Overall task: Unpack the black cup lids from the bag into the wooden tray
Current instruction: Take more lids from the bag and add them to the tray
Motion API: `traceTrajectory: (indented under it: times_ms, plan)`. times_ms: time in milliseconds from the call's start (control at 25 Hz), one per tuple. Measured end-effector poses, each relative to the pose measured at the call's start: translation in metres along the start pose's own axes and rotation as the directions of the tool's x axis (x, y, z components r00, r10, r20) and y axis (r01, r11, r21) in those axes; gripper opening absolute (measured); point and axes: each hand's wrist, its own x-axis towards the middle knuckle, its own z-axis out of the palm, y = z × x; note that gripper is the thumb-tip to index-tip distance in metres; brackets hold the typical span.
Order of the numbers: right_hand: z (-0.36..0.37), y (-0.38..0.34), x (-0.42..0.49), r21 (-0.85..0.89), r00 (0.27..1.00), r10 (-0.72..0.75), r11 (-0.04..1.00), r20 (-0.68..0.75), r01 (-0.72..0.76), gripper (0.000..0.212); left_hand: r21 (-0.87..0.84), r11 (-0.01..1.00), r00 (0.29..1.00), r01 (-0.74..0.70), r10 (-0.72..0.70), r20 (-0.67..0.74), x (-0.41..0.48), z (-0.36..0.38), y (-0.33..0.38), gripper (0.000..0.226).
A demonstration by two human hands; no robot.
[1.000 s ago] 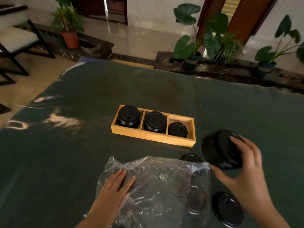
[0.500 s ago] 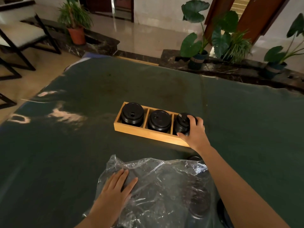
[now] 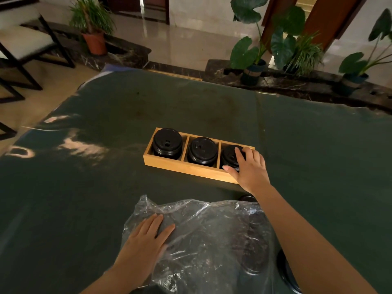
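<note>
Black cup lids [image 3: 202, 151] fill all 3 compartments of the wooden tray [image 3: 191, 171], your right hand [image 3: 251, 167] gripping the right stack [image 3: 229, 159]. Your left hand [image 3: 146, 238] lies flat on the plastic bag [image 3: 212, 240]; loose lids [image 3: 247, 197] beside it await.

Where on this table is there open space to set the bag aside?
Bare green cloth lies left of the wooden tray and bag, behind the tray, and to its right. Crowded: every tray compartment holds lids, the right hand grips the right stack, and a loose lid sits between tray and bag.
</note>
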Motion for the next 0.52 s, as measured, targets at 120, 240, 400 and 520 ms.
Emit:
traceTrajectory:
  times_ms: [120,240,400,520]
  plan:
    - [0.001,-0.001,-0.002,-0.06,1.0,-0.013,0.998,0.02,0.014,0.081,-0.018,1.0,1.0,-0.025,0.025,-0.016,0.0,-0.014,-0.001,0.044]
    - [0.002,-0.003,-0.005,-0.097,1.0,-0.007,0.995,0.031,0.01,0.082,0.004,0.998,0.996,-0.065,0.066,-0.066,0.005,-0.017,0.0,0.04]
    - [0.009,0.0,-0.012,-0.131,0.999,-0.012,0.991,0.031,0.016,0.083,-0.016,0.996,0.992,-0.088,0.086,-0.094,0.007,-0.023,-0.001,0.045]
    - [0.006,0.001,-0.009,-0.135,0.998,-0.035,0.99,0.058,0.042,0.083,-0.038,0.996,0.991,-0.078,0.074,-0.113,0.007,-0.025,-0.001,0.045]
